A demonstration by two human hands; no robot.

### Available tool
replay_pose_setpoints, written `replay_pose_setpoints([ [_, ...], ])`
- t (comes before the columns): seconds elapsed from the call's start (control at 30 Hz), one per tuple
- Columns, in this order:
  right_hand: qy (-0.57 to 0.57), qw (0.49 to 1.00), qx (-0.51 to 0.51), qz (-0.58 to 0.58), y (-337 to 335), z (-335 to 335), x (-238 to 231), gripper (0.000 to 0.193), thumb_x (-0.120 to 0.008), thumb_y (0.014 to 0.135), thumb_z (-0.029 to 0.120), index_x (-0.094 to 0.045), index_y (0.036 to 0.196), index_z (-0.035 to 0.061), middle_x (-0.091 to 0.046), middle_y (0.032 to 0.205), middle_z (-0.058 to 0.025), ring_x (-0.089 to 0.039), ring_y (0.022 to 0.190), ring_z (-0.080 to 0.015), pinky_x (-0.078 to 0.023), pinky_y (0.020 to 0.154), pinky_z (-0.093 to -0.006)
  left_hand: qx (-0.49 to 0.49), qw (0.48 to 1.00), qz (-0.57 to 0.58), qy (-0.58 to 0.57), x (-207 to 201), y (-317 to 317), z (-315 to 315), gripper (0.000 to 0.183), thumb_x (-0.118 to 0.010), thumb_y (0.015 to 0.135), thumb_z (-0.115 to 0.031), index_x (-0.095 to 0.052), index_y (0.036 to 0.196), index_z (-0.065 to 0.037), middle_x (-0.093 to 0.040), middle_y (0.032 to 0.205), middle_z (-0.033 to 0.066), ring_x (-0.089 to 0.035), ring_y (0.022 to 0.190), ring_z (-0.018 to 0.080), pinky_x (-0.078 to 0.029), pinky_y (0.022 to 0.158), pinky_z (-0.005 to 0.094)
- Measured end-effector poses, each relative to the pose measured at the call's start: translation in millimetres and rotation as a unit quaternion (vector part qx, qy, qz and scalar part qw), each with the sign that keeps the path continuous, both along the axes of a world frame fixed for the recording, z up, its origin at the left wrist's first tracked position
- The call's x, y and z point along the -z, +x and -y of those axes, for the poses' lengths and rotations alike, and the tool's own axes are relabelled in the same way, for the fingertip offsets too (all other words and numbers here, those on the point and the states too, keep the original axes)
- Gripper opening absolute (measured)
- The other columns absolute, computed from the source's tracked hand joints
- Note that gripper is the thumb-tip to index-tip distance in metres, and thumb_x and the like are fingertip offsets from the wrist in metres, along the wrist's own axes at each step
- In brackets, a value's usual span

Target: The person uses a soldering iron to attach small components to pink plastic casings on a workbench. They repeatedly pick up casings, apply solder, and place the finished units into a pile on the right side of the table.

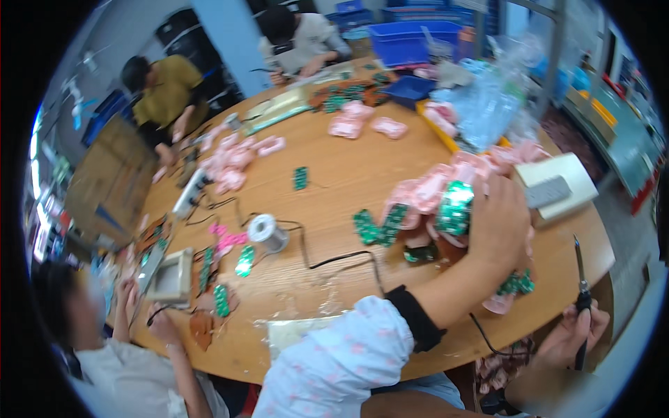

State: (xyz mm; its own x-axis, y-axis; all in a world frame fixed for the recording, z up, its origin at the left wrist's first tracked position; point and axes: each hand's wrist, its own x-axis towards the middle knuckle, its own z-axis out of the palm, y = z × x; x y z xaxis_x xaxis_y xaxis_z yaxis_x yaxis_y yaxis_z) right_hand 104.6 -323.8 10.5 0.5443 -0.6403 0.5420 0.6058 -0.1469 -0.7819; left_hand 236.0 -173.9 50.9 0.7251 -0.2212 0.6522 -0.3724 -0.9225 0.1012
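My left hand [498, 223], its arm in a pale blue patterned sleeve with a black cuff, reaches across to the heap of pink plastic parts [421, 191] at the right. Its fingers are closed around a shiny green circuit board [456, 209]; the thumb is hidden. More green circuit boards [380, 226] lie just left of that hand, and others show below it. At the lower right, beyond the table edge, my right hand [575, 331] grips a soldering iron [583, 296] by its dark handle, tip pointing up.
A solder spool [268, 233] stands mid-table beside a black cord [341, 259]. A cream box with a grey block [554, 191] sits at the right edge. Co-workers sit at the left [132, 376] and far side [167, 90]. Blue bins [418, 45] stand at the back.
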Motion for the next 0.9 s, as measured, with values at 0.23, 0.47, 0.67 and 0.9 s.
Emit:
replay_pose_setpoints([
  [0.23,-0.03,0.999,-0.038,-0.007,6.9,15.6,19.6,0.008,-0.051,0.094,0.01,-0.048,0.096,0.0022,-0.05,0.085,-0.007,-0.048,0.077,-0.0116,-0.04,0.074,-0.0252,0.061,0.992,0.054,-0.096,4.7,-38.4,-91.2,0.055,-0.077,0.074,-0.033,-0.058,0.118,-0.006,-0.055,0.117,0.0132,-0.049,0.113,0.0295,-0.035,0.094,0.0442],
  [0.47,-0.067,0.998,0.012,-0.012,26.2,20.5,27.6,0.01,-0.05,0.096,0.012,-0.048,0.095,0.0021,-0.048,0.083,-0.0056,-0.046,0.081,-0.0123,-0.038,0.078,-0.027,-0.264,0.964,0.019,0.006,21.4,2.6,-340.1,0.03,-0.074,0.077,-0.021,-0.064,0.102,-0.009,-0.057,0.099,0.0106,-0.054,0.099,0.0298,-0.039,0.086,0.0453],
  [0.67,-0.117,0.992,0.026,-0.048,40.8,24.1,33.4,0.013,-0.051,0.096,0.014,-0.051,0.099,0.0017,-0.051,0.086,-0.0057,-0.047,0.084,-0.0123,-0.037,0.082,-0.0286,-0.434,0.885,-0.17,0.002,68.3,43.3,-479.3,0.036,-0.074,0.073,-0.025,-0.068,0.105,-0.01,-0.058,0.11,0.0145,-0.054,0.108,0.0346,-0.043,0.091,0.0486],
  [0.9,-0.201,0.975,0.047,-0.076,56.8,5.8,9.4,0.016,-0.058,0.093,0.013,-0.054,0.099,-0.0011,-0.057,0.086,-0.0117,-0.055,0.077,-0.0218,-0.045,0.074,-0.0327,-0.363,0.91,-0.189,0.062,68.0,128.8,-526.8,0.074,-0.079,0.068,-0.029,-0.049,0.135,-0.02,-0.048,0.13,0.0207,-0.05,0.115,0.0401,-0.044,0.095,0.0495],
])
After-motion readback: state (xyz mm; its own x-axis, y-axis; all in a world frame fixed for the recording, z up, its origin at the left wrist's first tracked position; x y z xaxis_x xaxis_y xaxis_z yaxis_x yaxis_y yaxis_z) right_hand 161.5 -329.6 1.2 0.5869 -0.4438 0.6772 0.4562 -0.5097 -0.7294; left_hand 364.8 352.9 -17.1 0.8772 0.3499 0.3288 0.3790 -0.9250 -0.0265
